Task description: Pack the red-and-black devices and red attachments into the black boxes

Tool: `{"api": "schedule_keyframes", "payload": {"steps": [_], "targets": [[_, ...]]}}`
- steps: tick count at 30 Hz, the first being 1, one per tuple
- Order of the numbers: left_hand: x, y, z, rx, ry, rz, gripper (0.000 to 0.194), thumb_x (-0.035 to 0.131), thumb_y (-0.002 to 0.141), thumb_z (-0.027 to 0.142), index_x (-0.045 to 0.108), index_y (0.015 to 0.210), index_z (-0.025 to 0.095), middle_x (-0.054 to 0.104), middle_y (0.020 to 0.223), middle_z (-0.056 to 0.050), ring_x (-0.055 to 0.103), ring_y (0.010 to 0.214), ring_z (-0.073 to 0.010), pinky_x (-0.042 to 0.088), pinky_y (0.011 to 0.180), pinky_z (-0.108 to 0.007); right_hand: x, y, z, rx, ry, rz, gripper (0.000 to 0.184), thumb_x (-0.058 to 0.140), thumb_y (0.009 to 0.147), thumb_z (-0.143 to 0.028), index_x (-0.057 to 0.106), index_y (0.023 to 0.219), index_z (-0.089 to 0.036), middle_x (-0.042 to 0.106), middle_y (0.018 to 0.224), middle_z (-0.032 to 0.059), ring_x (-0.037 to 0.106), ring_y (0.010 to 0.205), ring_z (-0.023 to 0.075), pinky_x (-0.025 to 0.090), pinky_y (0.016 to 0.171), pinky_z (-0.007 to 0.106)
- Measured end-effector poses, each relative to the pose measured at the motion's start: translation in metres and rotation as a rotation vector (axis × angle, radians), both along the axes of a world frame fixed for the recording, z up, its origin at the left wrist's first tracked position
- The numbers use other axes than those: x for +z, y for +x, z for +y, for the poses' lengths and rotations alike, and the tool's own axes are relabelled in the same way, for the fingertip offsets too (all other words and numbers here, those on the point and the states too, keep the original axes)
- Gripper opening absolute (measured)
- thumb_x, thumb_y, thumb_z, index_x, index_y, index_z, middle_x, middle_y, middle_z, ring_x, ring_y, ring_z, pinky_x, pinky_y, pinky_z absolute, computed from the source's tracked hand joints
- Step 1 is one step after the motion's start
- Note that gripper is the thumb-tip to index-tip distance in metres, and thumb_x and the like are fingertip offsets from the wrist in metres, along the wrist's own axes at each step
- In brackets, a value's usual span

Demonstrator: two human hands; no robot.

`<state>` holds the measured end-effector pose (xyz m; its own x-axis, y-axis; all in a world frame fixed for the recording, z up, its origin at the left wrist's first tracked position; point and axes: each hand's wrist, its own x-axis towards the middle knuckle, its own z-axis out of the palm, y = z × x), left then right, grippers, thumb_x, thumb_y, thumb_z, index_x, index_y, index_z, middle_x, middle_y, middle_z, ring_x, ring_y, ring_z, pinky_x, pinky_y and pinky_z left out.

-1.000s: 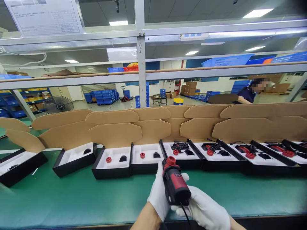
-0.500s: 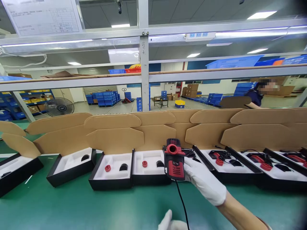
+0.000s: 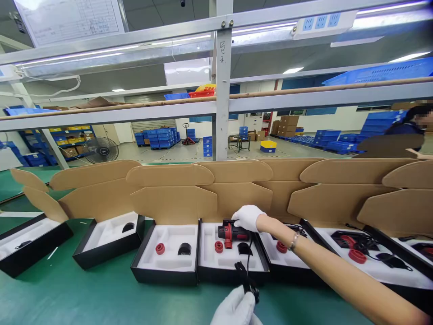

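Note:
My right hand (image 3: 248,217), in a white glove, reaches forward and grips a red and black tool (image 3: 232,233) lying on its side in the white foam of an open black box (image 3: 232,273). A red cap (image 3: 218,247) and a black part (image 3: 244,248) sit in the same foam. A black cord (image 3: 248,262) runs from the tool down to my gloved left hand (image 3: 236,309) at the bottom edge, which is closed on the cord's bundled end (image 3: 249,285).
A row of open black boxes with brown cardboard lids (image 3: 172,198) stands on the green bench (image 3: 84,293). Boxes to the right (image 3: 368,259) hold tools and cords; those to the left (image 3: 168,255) hold only small parts. Another person (image 3: 406,128) works at the far right.
My right hand has carried the tool forward and laid it on its side in the box's foam. My left hand has come up at the bottom edge, holding the cord.

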<state>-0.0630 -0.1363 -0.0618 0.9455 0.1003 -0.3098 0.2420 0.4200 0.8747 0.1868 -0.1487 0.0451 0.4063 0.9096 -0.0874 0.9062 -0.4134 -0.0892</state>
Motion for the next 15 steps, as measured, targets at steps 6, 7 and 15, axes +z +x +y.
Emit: {"api": "schedule_keyframes", "payload": {"steps": [6, 7, 15], "targets": [[0.058, -0.015, 0.041, 0.016, 0.371, -0.016, 0.049, 0.043, 0.09, 0.06, 0.057, 0.106, 0.016, 0.069, 0.071, -0.003, 0.027, 0.036, -0.0068, 0.012, 0.039, -0.025, -0.012, -0.005, -0.003, 0.054, -0.027, -0.001, 0.041, 0.06, 0.074, -0.024, 0.073, 0.113, -0.022, 0.072, 0.105, 0.0115, 0.066, 0.094, 0.0307, 0.049, 0.078, 0.037], [0.071, -0.014, 0.052, 0.011, 0.454, -0.036, 0.044, 0.039, 0.092, 0.056, 0.057, 0.102, 0.017, 0.07, 0.074, -0.002, 0.028, 0.036, -0.0071, 0.016, 0.039, -0.025, -0.007, -0.009, -0.01, 0.092, 0.011, 0.049, 0.055, 0.065, 0.072, -0.025, 0.065, 0.127, -0.024, 0.067, 0.119, 0.0112, 0.063, 0.102, 0.0304, 0.049, 0.084, 0.037], [0.113, 0.09, 0.107, 0.271, 1.953, -0.271, 0.032, 0.03, 0.102, 0.03, 0.059, 0.115, 0.027, 0.063, 0.112, -0.005, 0.054, 0.106, -0.0231, 0.04, 0.09, -0.036, -0.017, -0.065, -0.011, -0.212, 0.762, 1.143, 0.056, 0.052, 0.083, -0.068, 0.062, 0.105, -0.017, 0.066, 0.086, 0.0055, 0.063, 0.079, 0.0207, 0.053, 0.079, 0.035]]}}
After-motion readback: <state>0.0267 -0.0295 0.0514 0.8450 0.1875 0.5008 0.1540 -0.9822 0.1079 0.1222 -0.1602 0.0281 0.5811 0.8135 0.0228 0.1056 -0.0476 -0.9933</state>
